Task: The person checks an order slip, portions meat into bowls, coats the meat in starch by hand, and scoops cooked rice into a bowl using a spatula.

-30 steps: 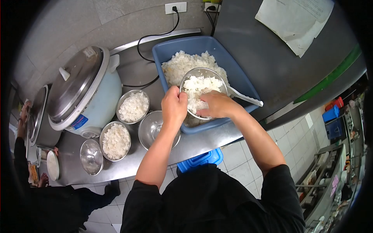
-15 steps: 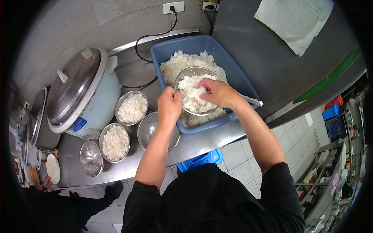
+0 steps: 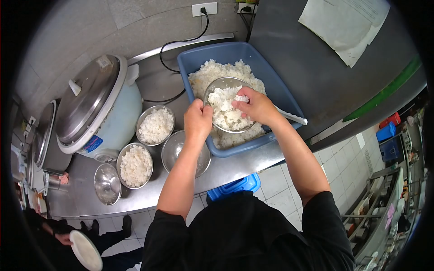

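My left hand point(image 3: 198, 118) grips the rim of a metal bowl point(image 3: 220, 83), thumb over the edge. White rice point(image 3: 226, 108) partly fills this bowl, which is held above a blue plastic tub point(image 3: 193, 53). Inside the bowl, my right hand point(image 3: 257, 107) is closed with its fingers on the rice; a clump seems to be between them. More rice point(image 3: 224, 70) lies in the tub, and a white handle point(image 3: 294, 118) leans over the tub's right edge.
Two metal bowls of rice point(image 3: 156, 126) point(image 3: 135, 166) and two bare metal bowls point(image 3: 174, 151) point(image 3: 107, 183) stand on the steel counter point(image 3: 235, 169). A large rice cooker point(image 3: 115, 106) is at left. Lower left, another person's hand point(image 3: 64, 238) holds a white plate point(image 3: 85, 253).
My right hand has shifted slightly right and up within the bowl. The other person's plate has moved away from the counter, down and to the right.
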The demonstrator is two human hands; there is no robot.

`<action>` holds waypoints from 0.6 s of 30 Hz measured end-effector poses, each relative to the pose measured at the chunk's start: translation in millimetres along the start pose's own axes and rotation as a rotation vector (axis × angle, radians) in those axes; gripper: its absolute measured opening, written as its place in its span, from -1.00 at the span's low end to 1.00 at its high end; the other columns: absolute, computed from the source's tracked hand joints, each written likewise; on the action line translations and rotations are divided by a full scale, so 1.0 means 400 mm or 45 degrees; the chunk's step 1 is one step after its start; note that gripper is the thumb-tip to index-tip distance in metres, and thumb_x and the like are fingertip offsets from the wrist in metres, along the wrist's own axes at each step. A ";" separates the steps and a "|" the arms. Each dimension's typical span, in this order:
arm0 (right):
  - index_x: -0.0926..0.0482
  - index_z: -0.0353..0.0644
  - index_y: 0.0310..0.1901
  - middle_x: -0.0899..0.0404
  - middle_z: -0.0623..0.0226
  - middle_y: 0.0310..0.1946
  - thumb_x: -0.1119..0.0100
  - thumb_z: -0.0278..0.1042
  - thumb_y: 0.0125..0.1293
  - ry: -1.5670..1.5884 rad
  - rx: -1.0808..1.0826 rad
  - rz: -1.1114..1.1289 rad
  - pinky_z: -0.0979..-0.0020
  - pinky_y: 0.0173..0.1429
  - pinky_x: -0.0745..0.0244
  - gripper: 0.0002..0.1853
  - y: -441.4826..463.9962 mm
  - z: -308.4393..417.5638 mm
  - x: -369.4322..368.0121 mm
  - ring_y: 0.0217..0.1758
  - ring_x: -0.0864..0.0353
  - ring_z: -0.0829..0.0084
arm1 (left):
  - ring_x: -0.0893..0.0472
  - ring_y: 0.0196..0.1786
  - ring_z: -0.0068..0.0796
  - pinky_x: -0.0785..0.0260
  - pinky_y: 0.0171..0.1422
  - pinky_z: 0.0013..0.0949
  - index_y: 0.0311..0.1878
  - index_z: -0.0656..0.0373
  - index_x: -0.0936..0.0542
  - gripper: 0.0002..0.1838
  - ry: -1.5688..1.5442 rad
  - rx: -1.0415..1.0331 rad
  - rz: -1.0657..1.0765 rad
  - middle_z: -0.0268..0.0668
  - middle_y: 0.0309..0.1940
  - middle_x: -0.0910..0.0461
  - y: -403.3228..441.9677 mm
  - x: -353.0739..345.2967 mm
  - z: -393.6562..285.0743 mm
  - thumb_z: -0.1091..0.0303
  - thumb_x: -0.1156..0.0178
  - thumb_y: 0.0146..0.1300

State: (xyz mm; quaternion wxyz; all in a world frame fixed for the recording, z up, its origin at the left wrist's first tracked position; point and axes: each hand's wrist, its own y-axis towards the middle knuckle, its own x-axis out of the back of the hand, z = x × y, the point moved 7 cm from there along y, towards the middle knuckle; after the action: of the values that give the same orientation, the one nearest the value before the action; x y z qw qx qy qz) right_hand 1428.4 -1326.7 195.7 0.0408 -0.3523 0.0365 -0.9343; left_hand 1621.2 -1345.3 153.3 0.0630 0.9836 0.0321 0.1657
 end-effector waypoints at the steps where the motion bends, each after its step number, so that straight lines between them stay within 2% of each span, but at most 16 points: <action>1: -0.44 -0.21 -0.02 -0.60 0.21 -0.39 -0.29 -0.17 0.28 0.139 0.047 0.000 0.38 -0.38 -0.50 -0.62 0.004 -0.001 0.000 -0.40 -0.63 0.47 | -0.58 -0.62 -0.48 -0.46 -0.59 -0.36 -0.45 0.27 -0.39 -0.76 -0.014 0.001 -0.006 -0.25 -0.60 -0.52 0.002 0.002 0.001 0.36 -0.09 0.31; 2: -0.43 -0.22 -0.01 -0.60 0.23 -0.39 -0.29 -0.17 0.29 0.279 0.095 0.002 0.41 -0.43 -0.51 -0.61 0.009 0.001 0.000 -0.46 -0.63 0.47 | -0.58 -0.62 -0.48 -0.46 -0.59 -0.36 -0.45 0.27 -0.39 -0.76 -0.010 0.003 -0.010 -0.25 -0.60 -0.52 0.005 0.004 0.003 0.36 -0.09 0.31; 3: -0.43 -0.22 -0.01 -0.60 0.23 -0.39 -0.29 -0.17 0.29 0.281 0.097 0.008 0.41 -0.43 -0.51 -0.61 0.015 -0.001 0.002 -0.46 -0.63 0.47 | -0.57 -0.62 -0.49 -0.47 -0.59 -0.37 -0.44 0.27 -0.39 -0.76 -0.013 0.008 -0.007 -0.25 -0.60 -0.52 0.011 0.006 0.006 0.36 -0.10 0.31; 5: -0.42 -0.23 -0.08 -0.59 0.27 -0.37 -0.26 -0.27 0.31 0.527 0.220 -0.089 0.46 -0.45 -0.51 -0.71 0.016 0.018 0.024 -0.42 -0.64 0.49 | -0.57 -0.62 -0.50 -0.47 -0.59 -0.37 -0.43 0.26 -0.39 -0.77 -0.016 0.017 -0.006 -0.26 -0.60 -0.52 0.017 0.011 0.006 0.36 -0.10 0.32; 7: -0.43 -0.23 -0.09 -0.59 0.27 -0.34 -0.24 -0.32 0.33 0.650 0.239 -0.149 0.47 -0.43 -0.51 -0.75 -0.001 0.034 0.052 -0.39 -0.63 0.51 | -0.55 -0.66 -0.40 -0.40 -0.54 -0.26 -0.48 0.29 -0.38 -0.76 -0.122 0.040 -0.086 -0.18 -0.67 -0.50 0.019 0.032 -0.001 0.39 -0.11 0.27; 9: -0.42 -0.22 -0.11 -0.60 0.27 -0.31 -0.22 -0.34 0.34 0.816 0.300 -0.210 0.49 -0.41 -0.51 -0.78 -0.015 0.027 0.092 -0.36 -0.62 0.53 | -0.55 -0.65 -0.42 -0.41 -0.56 -0.29 -0.47 0.29 -0.39 -0.77 -0.133 0.043 -0.120 -0.18 -0.65 -0.51 0.022 0.057 -0.007 0.40 -0.10 0.28; 10: -0.48 -0.21 -0.07 -0.62 0.24 -0.28 -0.24 -0.30 0.33 0.803 0.268 -0.235 0.43 -0.29 -0.54 -0.76 -0.023 0.012 0.106 -0.32 -0.63 0.46 | -0.56 -0.64 -0.44 -0.42 -0.58 -0.32 -0.46 0.30 -0.40 -0.78 -0.148 0.043 -0.152 -0.19 -0.63 -0.52 0.024 0.073 -0.007 0.40 -0.10 0.28; 11: -0.48 -0.21 -0.07 -0.62 0.24 -0.28 -0.24 -0.30 0.33 0.806 0.265 -0.226 0.43 -0.29 -0.54 -0.76 -0.026 -0.011 0.114 -0.32 -0.63 0.46 | -0.56 -0.64 -0.44 -0.42 -0.58 -0.32 -0.46 0.30 -0.40 -0.78 -0.144 0.050 -0.157 -0.19 -0.63 -0.52 0.029 0.086 -0.003 0.40 -0.10 0.28; 13: -0.57 -0.15 -0.03 -0.65 0.22 -0.24 -0.25 -0.25 0.30 -0.121 0.185 -0.320 0.34 -0.14 -0.55 -0.73 -0.021 -0.059 0.118 -0.24 -0.64 0.35 | -0.56 -0.63 -0.46 -0.45 -0.61 -0.37 -0.44 0.31 -0.41 -0.79 -0.128 0.032 -0.227 -0.18 -0.58 -0.54 0.037 0.118 -0.002 0.40 -0.09 0.29; 14: -0.62 -0.09 -0.02 -0.65 0.21 -0.20 -0.28 -0.15 0.25 -0.180 0.208 -0.413 0.30 -0.03 -0.52 -0.68 -0.028 -0.056 0.113 -0.16 -0.63 0.25 | -0.56 -0.63 -0.49 -0.45 -0.62 -0.43 -0.42 0.26 -0.40 -0.79 -0.135 0.020 -0.223 -0.23 -0.56 -0.55 0.037 0.123 -0.007 0.39 -0.07 0.34; 18: -0.60 -0.06 0.01 -0.64 0.21 -0.17 -0.29 -0.04 0.21 -0.216 0.405 -0.348 0.22 -0.02 -0.52 -0.60 -0.039 0.014 0.047 -0.11 -0.64 0.20 | -0.55 -0.64 -0.50 -0.44 -0.62 -0.43 -0.42 0.25 -0.39 -0.79 -0.091 -0.018 -0.238 -0.23 -0.57 -0.54 0.035 0.122 -0.023 0.39 -0.07 0.33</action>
State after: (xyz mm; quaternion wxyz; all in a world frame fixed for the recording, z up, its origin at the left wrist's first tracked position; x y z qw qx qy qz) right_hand 1417.5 -1313.5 213.7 -0.0284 -0.4204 -0.1628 -0.8922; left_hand 1664.7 -1354.0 179.4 0.0862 0.9812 0.1204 0.1241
